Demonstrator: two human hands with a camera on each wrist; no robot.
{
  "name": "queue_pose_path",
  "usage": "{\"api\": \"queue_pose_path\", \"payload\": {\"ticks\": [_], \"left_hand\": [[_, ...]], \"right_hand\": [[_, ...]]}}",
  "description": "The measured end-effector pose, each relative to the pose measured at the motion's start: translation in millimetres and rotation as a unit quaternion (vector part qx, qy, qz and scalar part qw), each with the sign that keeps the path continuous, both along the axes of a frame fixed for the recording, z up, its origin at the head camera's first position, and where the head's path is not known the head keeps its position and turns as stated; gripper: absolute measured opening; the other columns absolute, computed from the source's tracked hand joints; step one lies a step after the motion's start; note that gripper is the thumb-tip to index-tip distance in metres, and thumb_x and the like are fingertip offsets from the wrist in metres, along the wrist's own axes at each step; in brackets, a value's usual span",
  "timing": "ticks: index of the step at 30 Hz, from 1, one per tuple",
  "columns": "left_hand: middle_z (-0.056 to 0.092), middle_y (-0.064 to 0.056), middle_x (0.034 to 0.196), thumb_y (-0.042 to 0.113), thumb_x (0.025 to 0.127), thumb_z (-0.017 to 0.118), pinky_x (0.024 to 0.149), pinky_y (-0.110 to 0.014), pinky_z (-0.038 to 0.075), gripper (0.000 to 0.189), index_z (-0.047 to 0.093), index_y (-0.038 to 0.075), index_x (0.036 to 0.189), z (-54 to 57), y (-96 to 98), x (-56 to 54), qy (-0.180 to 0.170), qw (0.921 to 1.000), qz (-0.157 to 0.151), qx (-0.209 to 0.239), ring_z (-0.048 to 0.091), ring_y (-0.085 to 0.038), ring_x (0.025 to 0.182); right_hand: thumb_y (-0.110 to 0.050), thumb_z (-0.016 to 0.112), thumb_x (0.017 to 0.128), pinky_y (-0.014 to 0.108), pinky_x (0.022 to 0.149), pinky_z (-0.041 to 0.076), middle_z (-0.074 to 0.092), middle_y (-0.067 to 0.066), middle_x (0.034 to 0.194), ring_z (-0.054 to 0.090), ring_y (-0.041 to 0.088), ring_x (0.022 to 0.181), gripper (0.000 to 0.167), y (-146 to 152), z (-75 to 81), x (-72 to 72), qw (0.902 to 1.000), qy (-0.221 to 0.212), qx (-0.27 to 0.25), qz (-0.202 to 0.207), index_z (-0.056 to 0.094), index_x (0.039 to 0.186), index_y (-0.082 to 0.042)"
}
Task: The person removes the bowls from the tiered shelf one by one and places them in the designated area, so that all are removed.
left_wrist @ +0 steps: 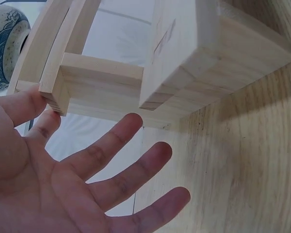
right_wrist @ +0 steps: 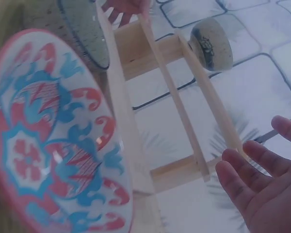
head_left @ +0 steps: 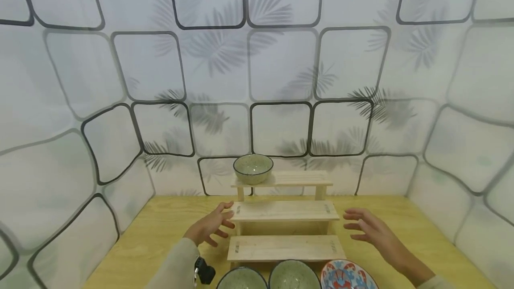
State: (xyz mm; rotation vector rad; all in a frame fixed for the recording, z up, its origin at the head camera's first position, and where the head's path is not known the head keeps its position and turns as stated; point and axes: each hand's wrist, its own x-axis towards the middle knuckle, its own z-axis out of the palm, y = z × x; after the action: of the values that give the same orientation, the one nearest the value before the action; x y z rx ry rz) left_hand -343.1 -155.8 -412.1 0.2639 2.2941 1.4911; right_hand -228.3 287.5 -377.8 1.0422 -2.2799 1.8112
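Note:
A three-step light wooden shelf (head_left: pixel 284 211) stands on the table. To its left is my left hand (head_left: pixel 210 226), fingers spread and holding nothing. In the left wrist view the thumb (left_wrist: pixel 24 104) and index finger lie at the end of a shelf board (left_wrist: pixel 53 82); whether they touch it I cannot tell. My right hand (head_left: pixel 373 235) hovers off the shelf's right side, its fingers loosely bent and grasping nothing. On the left end of the top step sits a speckled green bowl (head_left: pixel 253 168) with a dark rim.
At the near edge of the head view are two more green bowls (head_left: pixel 242 278) and a plate with a red and blue pattern (head_left: pixel 347 275), partly cut off. A white patterned curtain (head_left: pixel 281 66) surrounds the yellowish wooden table (head_left: pixel 160 222) at the back and sides.

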Motion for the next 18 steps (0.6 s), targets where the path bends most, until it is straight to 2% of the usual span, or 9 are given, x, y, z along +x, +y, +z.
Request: {"api": "queue_pose_path", "payload": {"ticks": [4,7,9,13,18], "left_hand": [[0.058,-0.018,0.122,0.051,0.100,0.045,0.070,-0.064,0.046,0.069,0.017,0.022,0.156,1.4,-0.8,-2.1,-0.005,0.9999,-0.013,-0.005,0.059,-0.042,0.100],[0.057,-0.019,0.123,0.051,0.100,0.045,0.069,-0.063,0.046,0.069,0.016,0.022,0.156,1.5,-0.6,-2.5,-0.006,0.9998,-0.017,-0.006,0.059,-0.042,0.099],[0.057,-0.020,0.124,0.050,0.100,0.045,0.069,-0.063,0.046,0.068,0.016,0.022,0.156,0.9,-0.3,-2.4,-0.007,0.9998,-0.018,-0.005,0.059,-0.042,0.099],[0.057,-0.020,0.124,0.050,0.101,0.044,0.069,-0.065,0.045,0.068,0.016,0.022,0.156,0.8,-0.9,-2.0,-0.009,0.9998,-0.019,-0.006,0.059,-0.044,0.100],[0.058,-0.019,0.123,0.052,0.100,0.044,0.070,-0.066,0.045,0.070,0.016,0.022,0.156,3.8,-1.4,-1.0,-0.012,0.9997,-0.018,-0.012,0.058,-0.045,0.101]], "right_hand": [[-0.009,0.021,0.108,0.030,0.087,0.049,0.051,0.006,0.131,0.057,0.013,0.114,0.037,-13.9,12.7,-11.3,0.9993,0.011,0.005,-0.035,0.042,0.138,-0.004],[-0.012,0.023,0.108,0.032,0.087,0.050,0.049,0.017,0.130,0.058,0.015,0.113,0.037,-23.0,19.7,-20.7,0.9986,0.018,0.009,-0.048,0.036,0.137,0.009],[-0.015,0.024,0.109,0.033,0.087,0.050,0.046,0.027,0.130,0.058,0.013,0.112,0.040,-29.1,23.4,-27.0,0.9983,0.016,0.009,-0.055,0.034,0.137,0.012],[-0.020,0.027,0.109,0.036,0.088,0.050,0.044,0.033,0.130,0.059,0.013,0.111,0.044,-42.7,26.1,-41.5,0.9979,0.008,-0.004,-0.064,0.032,0.138,0.012],[-0.022,0.030,0.109,0.034,0.089,0.050,0.044,0.036,0.131,0.056,0.034,0.116,0.046,-64.2,26.2,-57.2,0.9970,0.006,-0.025,-0.074,0.030,0.140,0.012]]}}
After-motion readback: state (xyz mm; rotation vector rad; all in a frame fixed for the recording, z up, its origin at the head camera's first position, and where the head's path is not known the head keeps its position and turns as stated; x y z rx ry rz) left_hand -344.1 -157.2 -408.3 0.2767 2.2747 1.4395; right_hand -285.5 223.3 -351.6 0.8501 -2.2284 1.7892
